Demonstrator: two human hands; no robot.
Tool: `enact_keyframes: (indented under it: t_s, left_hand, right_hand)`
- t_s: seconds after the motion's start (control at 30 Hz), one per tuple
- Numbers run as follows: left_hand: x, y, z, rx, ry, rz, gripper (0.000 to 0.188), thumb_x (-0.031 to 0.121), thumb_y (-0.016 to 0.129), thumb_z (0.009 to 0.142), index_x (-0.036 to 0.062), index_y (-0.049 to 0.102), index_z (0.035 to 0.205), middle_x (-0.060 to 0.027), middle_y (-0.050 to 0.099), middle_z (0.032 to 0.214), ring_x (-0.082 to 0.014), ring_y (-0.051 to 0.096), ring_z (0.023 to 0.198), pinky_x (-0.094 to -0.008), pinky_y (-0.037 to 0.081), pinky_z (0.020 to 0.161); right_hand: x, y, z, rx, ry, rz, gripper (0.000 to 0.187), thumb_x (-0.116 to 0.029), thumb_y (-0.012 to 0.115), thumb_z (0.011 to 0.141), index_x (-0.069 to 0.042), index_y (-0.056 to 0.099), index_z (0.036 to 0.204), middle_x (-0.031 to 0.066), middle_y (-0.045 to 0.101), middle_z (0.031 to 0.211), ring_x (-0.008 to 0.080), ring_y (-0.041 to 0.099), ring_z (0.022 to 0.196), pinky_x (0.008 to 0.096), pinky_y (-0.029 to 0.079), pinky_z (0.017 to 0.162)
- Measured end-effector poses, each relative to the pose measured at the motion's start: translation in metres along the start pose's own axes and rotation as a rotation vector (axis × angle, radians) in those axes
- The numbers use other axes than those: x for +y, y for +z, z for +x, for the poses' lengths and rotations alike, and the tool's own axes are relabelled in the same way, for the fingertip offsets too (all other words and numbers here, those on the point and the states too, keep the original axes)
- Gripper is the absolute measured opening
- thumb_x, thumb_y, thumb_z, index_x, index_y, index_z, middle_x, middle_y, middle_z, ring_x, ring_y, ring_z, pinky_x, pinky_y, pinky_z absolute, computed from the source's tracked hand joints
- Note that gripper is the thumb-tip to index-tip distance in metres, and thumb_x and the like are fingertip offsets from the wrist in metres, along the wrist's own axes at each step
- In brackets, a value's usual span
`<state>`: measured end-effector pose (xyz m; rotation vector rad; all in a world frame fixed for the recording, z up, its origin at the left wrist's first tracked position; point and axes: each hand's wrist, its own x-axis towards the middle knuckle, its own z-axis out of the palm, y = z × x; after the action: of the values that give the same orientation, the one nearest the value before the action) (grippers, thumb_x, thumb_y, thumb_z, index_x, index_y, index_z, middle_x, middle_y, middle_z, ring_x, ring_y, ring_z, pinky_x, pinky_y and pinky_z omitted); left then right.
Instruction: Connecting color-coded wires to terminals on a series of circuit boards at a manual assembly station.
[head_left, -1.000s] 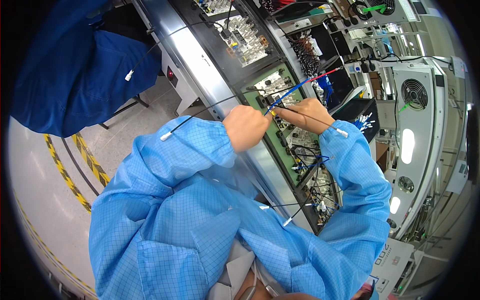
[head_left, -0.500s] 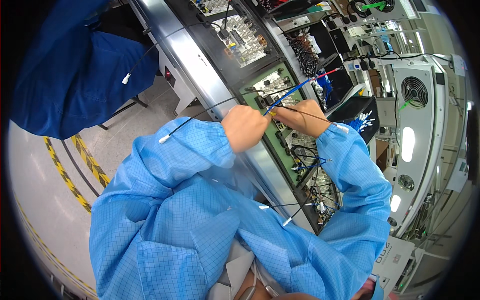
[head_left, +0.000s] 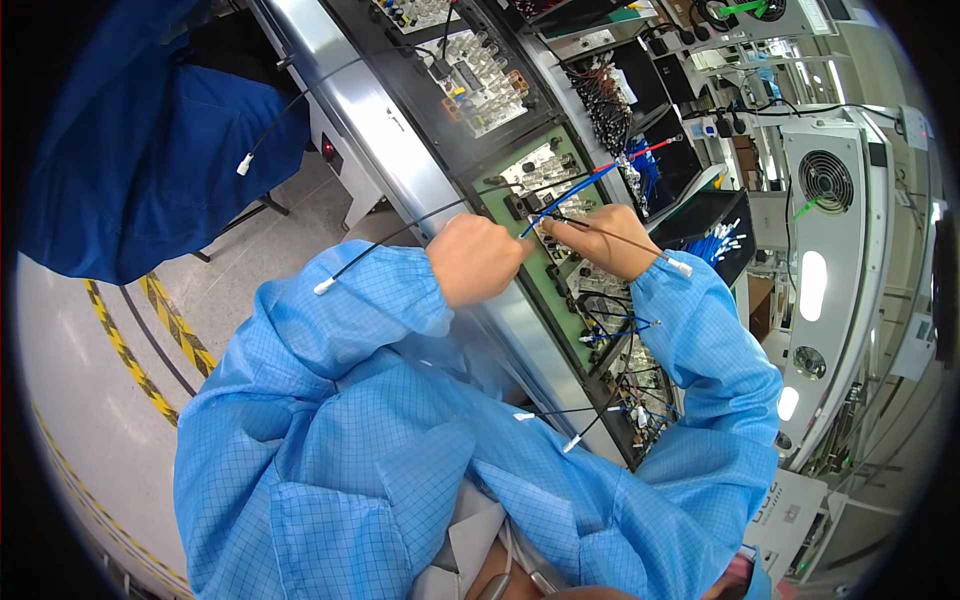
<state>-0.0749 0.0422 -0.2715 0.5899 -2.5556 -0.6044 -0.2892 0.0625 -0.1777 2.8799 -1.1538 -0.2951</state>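
Observation:
My left hand (head_left: 478, 260) is closed, its fingertips pinching the lower end of a blue wire (head_left: 568, 200). From there the wire slants up to the right, where red wire (head_left: 652, 150) with a metal tip continues its line. My right hand (head_left: 610, 242) is closed with its fingers bent over a circuit board (head_left: 548, 170) in a green tray (head_left: 545, 285); what they pinch is hidden. A dark wire (head_left: 630, 242) with a white connector passes over the back of this hand. Another black wire (head_left: 400, 228) with a white connector crosses above my left wrist.
Further boards (head_left: 475, 82) sit in dark trays along the metal-edged bench (head_left: 370, 100). On the right are bins of bundled wires, one with white-tipped blue wires (head_left: 722, 243), and a white housing with a fan (head_left: 826, 178). A person in dark blue (head_left: 180, 170) is at the upper left.
My hands, which met at the blue wire's end, are now slightly apart. The left has shifted a little left and down; the right has moved slightly. A yellow bit between them no longer shows.

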Motion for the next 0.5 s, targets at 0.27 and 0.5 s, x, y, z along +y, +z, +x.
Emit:
enact_keyframes:
  t_s: [0.27, 0.5]
  left_hand:
    - [-0.0023, -0.0008, -0.0020, 0.025, -0.012, -0.073, 0.013, 0.015, 0.056, 0.077, 0.0105, 0.065, 0.083, -0.0102, 0.057, 0.053, -0.0285, 0.062, 0.051, -0.0403, 0.048, 0.048]
    - [-0.0059, -0.0003, -0.0029, 0.100, 0.080, -0.095, 0.020, 0.016, 0.062, 0.074, 0.0131, 0.067, 0.093, -0.0074, 0.059, 0.055, -0.0245, 0.061, 0.051, -0.0372, 0.046, 0.045]
  right_hand:
    - [0.0006, -0.0020, -0.0001, -0.018, 0.017, 0.012, 0.029, -0.009, 0.062, 0.077, -0.016, 0.065, 0.104, 0.0036, 0.059, 0.062, 0.0210, 0.059, 0.052, 0.0337, 0.044, 0.044]
    - [-0.0003, -0.0025, -0.0019, -0.017, 0.033, 0.021, 0.028, -0.010, 0.062, 0.076, -0.016, 0.065, 0.103, 0.0039, 0.062, 0.066, 0.0223, 0.061, 0.053, 0.0334, 0.045, 0.045]
